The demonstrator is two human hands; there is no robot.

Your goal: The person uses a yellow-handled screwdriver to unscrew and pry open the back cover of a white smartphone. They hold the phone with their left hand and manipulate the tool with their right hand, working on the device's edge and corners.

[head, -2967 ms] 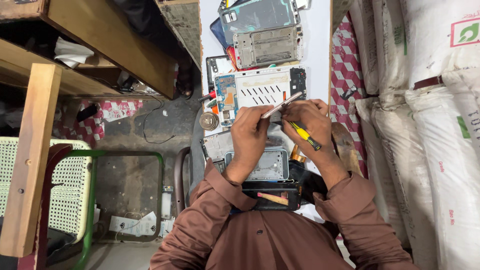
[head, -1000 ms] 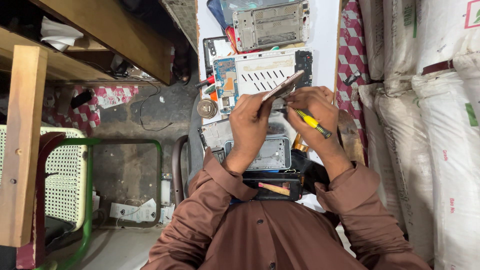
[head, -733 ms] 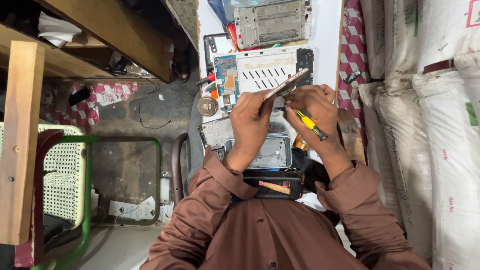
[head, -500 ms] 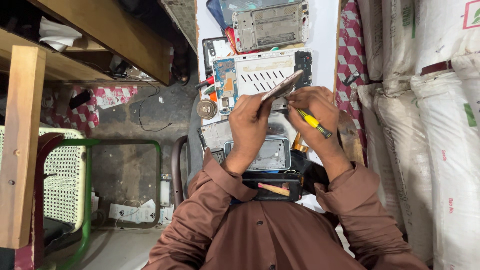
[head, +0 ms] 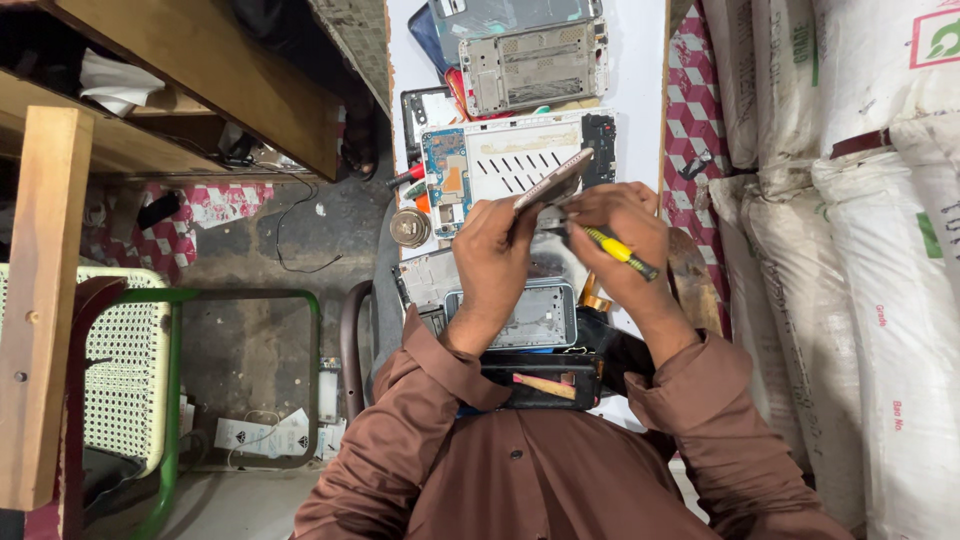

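The left hand (head: 497, 245) gripped a phone (head: 553, 180) tilted on edge above the bench's middle, exposing its side to the yellow-handled screwdriver (head: 615, 250) clasped in the right hand (head: 618, 228). Spare phone frames (head: 533, 65) lay toward the far edge.

White sacks (head: 880, 250) stacked beside a white table (head: 640, 60); wooden shelving (head: 200, 90) over grey floor (head: 250, 350).

White tabletop (head: 640, 60) with phone frames (head: 533, 63) and circuit board (head: 447, 180).
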